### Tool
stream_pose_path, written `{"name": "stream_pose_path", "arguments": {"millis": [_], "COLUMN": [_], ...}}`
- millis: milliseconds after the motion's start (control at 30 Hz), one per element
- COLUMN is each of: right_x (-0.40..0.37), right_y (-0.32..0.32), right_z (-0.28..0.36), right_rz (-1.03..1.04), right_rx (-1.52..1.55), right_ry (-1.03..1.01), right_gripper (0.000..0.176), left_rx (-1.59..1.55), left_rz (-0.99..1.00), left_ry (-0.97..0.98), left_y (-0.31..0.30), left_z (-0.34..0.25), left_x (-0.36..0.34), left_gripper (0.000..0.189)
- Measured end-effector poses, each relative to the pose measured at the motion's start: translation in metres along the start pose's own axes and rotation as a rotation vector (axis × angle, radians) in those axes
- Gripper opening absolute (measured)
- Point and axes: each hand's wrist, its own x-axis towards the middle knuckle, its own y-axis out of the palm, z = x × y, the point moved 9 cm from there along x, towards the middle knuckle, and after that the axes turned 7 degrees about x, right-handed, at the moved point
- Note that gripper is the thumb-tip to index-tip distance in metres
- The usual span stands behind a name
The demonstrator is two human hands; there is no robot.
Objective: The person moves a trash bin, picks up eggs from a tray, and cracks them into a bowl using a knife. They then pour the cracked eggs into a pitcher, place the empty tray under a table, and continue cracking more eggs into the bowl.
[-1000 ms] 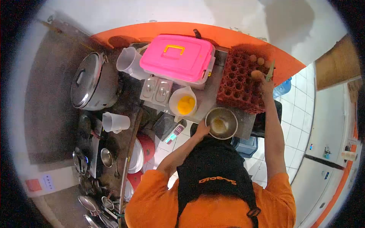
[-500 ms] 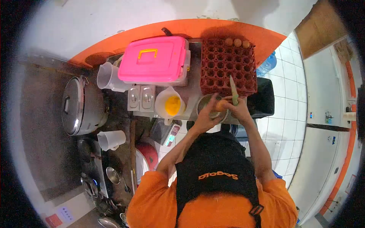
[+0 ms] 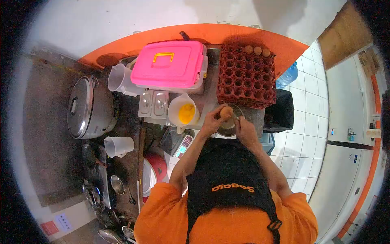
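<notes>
My left hand [image 3: 213, 123] is closed around a brown egg [image 3: 226, 112], held above a round bowl [image 3: 226, 131]. My right hand [image 3: 247, 131] is curled at the bowl's right side, fingers wrapped. The knife it gripped half a second ago hardly shows now, its blade blurred or hidden among the fingers and bowl. Behind the bowl is a stack of dark red egg trays [image 3: 246, 77], mostly bare cups, with a few brown eggs [image 3: 257, 51] along the far edge. Left of my hands, a white jug [image 3: 174, 109] contains yellow egg yolks [image 3: 187, 114].
A pink-lidded box [image 3: 170, 65] stands at the back, beside another clear jug [image 3: 118, 79]. Two small lidded metal pans [image 3: 153, 103] sit before it. A large pot [image 3: 87, 107] and burners are at left. A black bin [image 3: 280, 112] stands right of the trays.
The knife, upright in my right hand before, has swung down from view. My hands have moved apart, and the egg stays in my left hand. The whole view has shifted slightly.
</notes>
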Motion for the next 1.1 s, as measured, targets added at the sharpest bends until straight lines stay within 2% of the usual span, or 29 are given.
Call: {"name": "stream_pose_path", "arguments": {"millis": [67,133,167,233,367,433,567,633,667,733,967,1033,1100], "right_x": [0.005,0.008,0.011,0.024,0.039,0.041,0.048,0.052,0.052,0.053,0.045,0.044,0.045], "right_y": [0.000,-0.028,-0.030,-0.028,-0.018,-0.006,0.009,0.012,0.015,0.024,0.045,0.049,0.046], "right_z": [-0.006,0.012,0.013,0.001,-0.013,-0.021,-0.035,-0.039,-0.043,-0.050,-0.083,-0.081,-0.080], "right_rz": [0.035,-0.145,-0.147,-0.035,0.091,0.193,0.340,0.373,0.374,0.366,0.343,0.321,0.322], "right_rx": [-0.023,0.109,0.113,0.168,0.365,0.488,0.365,0.224,0.228,0.139,0.136,-0.003,-0.033], "right_ry": [0.026,0.041,0.046,0.125,0.121,0.204,0.247,0.221,0.223,0.089,0.036,-0.120,-0.174], "right_gripper": [0.027,0.023,0.023,0.029,0.035,0.039,0.040,0.040,0.040,0.040,0.040,0.044,0.047], "left_rx": [-0.007,0.036,0.040,0.027,-0.012,0.053,0.084,0.401,0.404,0.736,0.728,0.758,0.805], "left_rz": [-0.001,-0.026,-0.023,-0.001,0.014,0.051,0.068,-0.062,-0.061,-0.003,0.098,0.060,0.089], "left_ry": [0.051,0.062,0.057,0.058,0.001,0.076,0.149,0.171,0.167,0.081,0.047,0.272,0.304], "left_y": [-0.001,-0.003,-0.004,-0.002,0.004,0.009,0.013,0.004,0.003,0.005,0.007,0.007,0.003], "left_z": [-0.011,-0.014,-0.008,-0.002,0.002,-0.004,-0.005,-0.001,0.003,0.013,0.019,0.012,0.021], "left_x": [0.004,-0.004,-0.004,0.001,0.000,0.002,0.005,0.007,0.009,0.013,0.014,0.013,0.014], "left_gripper": [0.049,0.048,0.048,0.046,0.044,0.042,0.042,0.046,0.046,0.050,0.041,0.036,0.035]}}
